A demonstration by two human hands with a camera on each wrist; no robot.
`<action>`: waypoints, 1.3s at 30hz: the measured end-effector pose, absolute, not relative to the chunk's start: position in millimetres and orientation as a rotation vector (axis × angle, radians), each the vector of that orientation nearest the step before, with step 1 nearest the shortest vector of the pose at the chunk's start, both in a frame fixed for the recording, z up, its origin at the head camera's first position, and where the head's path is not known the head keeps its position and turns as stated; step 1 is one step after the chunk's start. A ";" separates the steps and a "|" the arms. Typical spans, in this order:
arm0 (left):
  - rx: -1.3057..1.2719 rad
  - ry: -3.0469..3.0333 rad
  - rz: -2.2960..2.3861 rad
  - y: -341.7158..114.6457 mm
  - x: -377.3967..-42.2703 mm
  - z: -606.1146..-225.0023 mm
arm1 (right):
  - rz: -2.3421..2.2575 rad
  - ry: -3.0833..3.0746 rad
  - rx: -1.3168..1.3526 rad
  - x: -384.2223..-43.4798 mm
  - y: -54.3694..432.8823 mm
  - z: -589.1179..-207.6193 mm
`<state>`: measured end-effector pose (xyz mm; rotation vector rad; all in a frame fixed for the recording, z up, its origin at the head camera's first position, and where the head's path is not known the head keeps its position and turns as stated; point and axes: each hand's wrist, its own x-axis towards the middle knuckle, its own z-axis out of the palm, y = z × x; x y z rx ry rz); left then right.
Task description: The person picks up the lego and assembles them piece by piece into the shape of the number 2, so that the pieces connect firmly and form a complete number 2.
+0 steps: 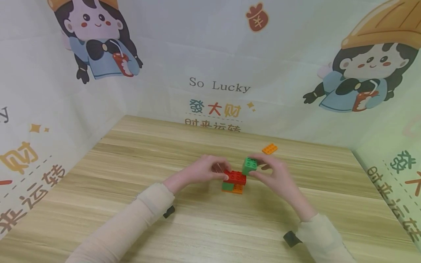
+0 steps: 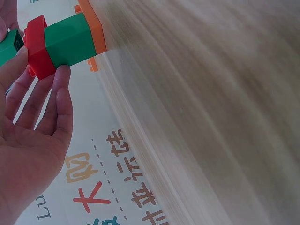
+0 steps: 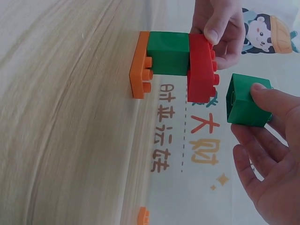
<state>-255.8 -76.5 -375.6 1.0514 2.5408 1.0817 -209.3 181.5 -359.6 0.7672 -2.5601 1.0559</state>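
On an orange plate [image 3: 137,77], a red brick [image 1: 235,177] atop a green block [image 3: 168,54] is gripped by the left hand [image 1: 210,168]; just beside, a raised green cube [image 1: 250,165] is pinched by the right hand [image 1: 275,173].

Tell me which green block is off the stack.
The green block the right hand pinches, apart from the red brick; the other green block sits between that brick and an orange plate.

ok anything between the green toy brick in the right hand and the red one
Nothing visible: the right wrist view shows an open gap between the held green toy brick and the red toy brick. The left hand grips the red one's left end.
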 end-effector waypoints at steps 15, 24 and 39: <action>1.047 2.533 1.092 -76.1 -255.8 -375.0 | 1.034 -2.578 0.784 -208.6 173.9 -357.8; 1.034 2.515 1.103 -76.1 -256.6 -375.9 | 1.034 -2.569 0.815 -210.9 171.5 -360.7; 1.046 2.517 1.102 -76.3 -255.5 -375.7 | 1.052 -2.602 0.830 -209.0 169.6 -366.7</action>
